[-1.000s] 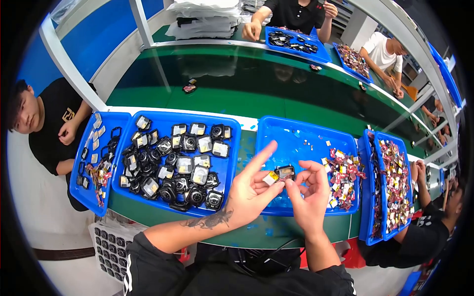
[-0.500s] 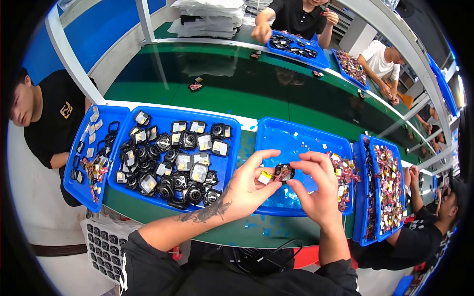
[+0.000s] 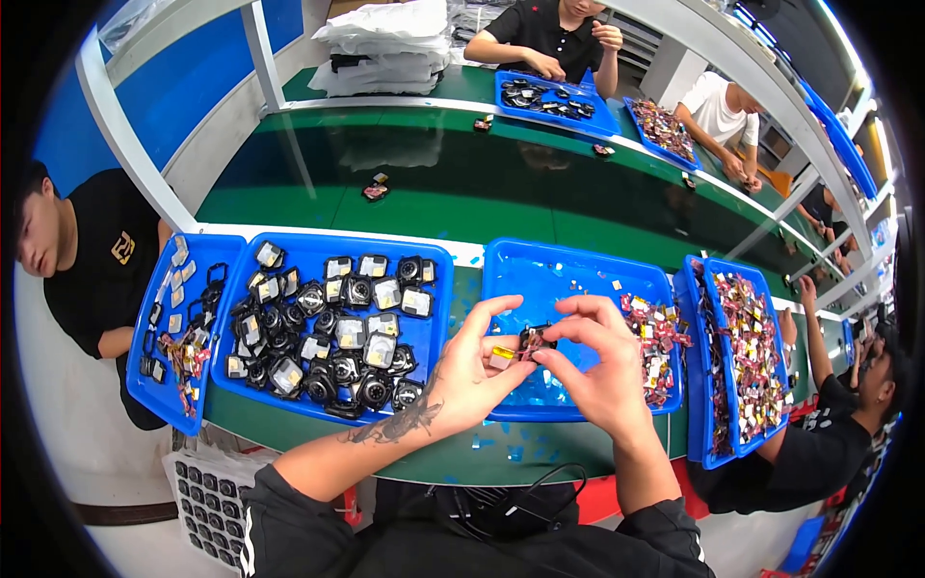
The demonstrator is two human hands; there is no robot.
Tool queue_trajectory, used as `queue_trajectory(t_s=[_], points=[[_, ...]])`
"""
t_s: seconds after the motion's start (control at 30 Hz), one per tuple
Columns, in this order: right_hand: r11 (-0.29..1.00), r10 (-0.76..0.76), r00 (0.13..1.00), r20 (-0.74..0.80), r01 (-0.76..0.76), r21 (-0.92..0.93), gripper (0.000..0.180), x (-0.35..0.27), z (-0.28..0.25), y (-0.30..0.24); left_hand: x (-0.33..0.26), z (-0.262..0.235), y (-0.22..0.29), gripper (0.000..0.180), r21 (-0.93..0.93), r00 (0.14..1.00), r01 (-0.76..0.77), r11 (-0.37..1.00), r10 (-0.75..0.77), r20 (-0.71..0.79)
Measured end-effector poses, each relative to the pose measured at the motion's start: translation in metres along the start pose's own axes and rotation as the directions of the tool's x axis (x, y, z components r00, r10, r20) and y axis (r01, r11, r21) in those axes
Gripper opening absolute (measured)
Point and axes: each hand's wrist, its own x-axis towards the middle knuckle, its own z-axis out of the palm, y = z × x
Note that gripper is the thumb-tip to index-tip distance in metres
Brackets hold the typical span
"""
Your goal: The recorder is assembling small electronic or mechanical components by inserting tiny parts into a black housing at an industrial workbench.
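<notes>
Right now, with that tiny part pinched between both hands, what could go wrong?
The small black part sits only at the fingertips of the left hand and right hand; a slip could drop it into the blue tray and its loose scraps. The small pieces heaped close by could get knocked.

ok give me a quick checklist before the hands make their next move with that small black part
1. Small black round part pinched in the right hand: ok.
2. Small silver-and-yellow flat piece held by the left hand: ok.
3. Both pieces held over the middle blue plastic tray: ok.
4. The two pieces joined or lined up: cannot tell, fingers cover the spot.
5. Stock of black round parts in the left blue plastic tray: ok, many there.
6. Stock of small colourful pieces at the middle tray's right side: ok.
</notes>
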Motion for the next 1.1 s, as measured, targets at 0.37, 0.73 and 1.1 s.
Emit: queue_trajectory(t_s=[0.37,0.73,1.1], points=[[0.793,0.377,0.925,-0.042,-0.299,0.531,0.011,-0.017,0.025,0.008,0.003,0.005,-0.011,0.042,-0.303,0.993,-0.086,0.949,0.059,-0.098],[0.928,0.285,0.955,-0.077,-0.255,0.270,0.028,-0.013,0.040,0.007,0.001,0.002,-0.016,0.043,-0.237,0.986,-0.137,0.962,0.109,-0.127],[0.785,0.617,0.787,0.021,-0.617,0.055,0.064,0.172,0.031,0.200,0.019,-0.096,0.016,0.034,0.997,0.933,-0.050,-0.054,0.353,0.066]])
